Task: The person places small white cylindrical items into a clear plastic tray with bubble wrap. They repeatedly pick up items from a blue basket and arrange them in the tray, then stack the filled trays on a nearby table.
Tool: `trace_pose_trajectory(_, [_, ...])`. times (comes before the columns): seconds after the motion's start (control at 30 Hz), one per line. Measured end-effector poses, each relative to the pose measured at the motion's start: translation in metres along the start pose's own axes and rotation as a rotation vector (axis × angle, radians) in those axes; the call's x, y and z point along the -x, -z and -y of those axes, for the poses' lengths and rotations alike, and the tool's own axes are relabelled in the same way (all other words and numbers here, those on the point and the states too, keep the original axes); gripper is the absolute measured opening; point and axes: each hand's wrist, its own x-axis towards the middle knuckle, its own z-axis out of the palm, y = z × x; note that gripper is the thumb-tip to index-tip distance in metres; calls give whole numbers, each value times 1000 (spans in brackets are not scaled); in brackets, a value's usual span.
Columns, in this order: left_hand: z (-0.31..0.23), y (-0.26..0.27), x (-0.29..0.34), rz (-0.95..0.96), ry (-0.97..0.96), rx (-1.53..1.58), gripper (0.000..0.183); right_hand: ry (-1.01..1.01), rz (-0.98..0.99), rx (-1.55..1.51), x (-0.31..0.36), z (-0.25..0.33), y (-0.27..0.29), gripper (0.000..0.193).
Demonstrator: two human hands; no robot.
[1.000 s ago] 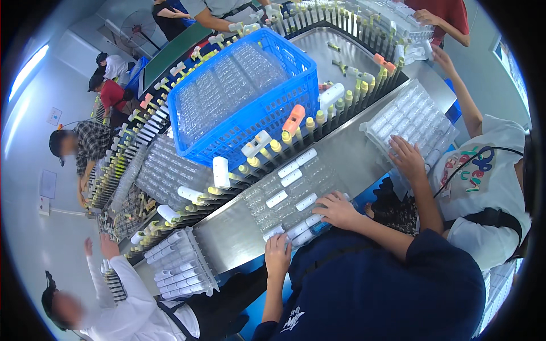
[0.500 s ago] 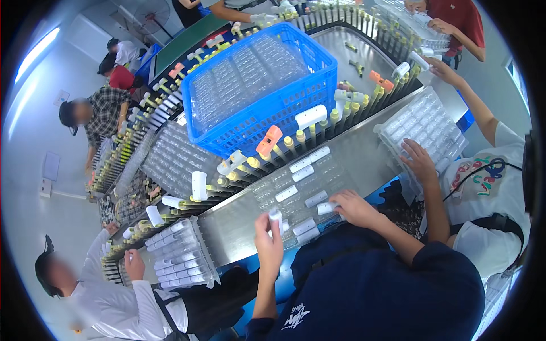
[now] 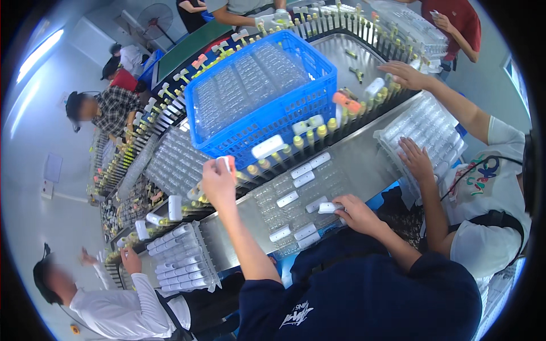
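Note:
My left hand (image 3: 219,186) is raised to the row of pegs, its fingers closed around an orange and white plastic shell (image 3: 230,163). My right hand (image 3: 359,215) is low over a clear blister tray (image 3: 266,196), gripping a white plastic shell (image 3: 329,208) by one end. Several similar white shells sit in the tray's pockets, including one at its near left (image 3: 279,233). Just right of my left hand, a white shell (image 3: 268,147) rides on a yellow-tipped peg (image 3: 298,142).
A blue crate (image 3: 267,122) of clear trays stands beyond the pegs. The metal table (image 3: 364,142) runs between co-workers on both sides. A filled tray (image 3: 176,258) lies at left and another (image 3: 424,133) at right, where a co-worker's hand (image 3: 416,159) rests.
My left hand has left a white shell in the tray and risen forward-left onto the orange piece. The pegs have travelled leftward. My right hand has stayed nearly in place.

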Motion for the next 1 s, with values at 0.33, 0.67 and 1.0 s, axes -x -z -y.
trace_pose_trajectory(0.33, [57, 7, 25, -346, -395, -560, 52, -245, -219, -196, -33, 10, 11, 36])
trace_pose_trajectory(0.67, [135, 3, 252, 118, -256, -314, 38, 223, -424, 167, -185, 65, 36, 44])
trace_pose_trajectory(1.0, [150, 4, 252, 381, -367, -349, 31, 331, -190, 281, -201, 84, -44, 61])
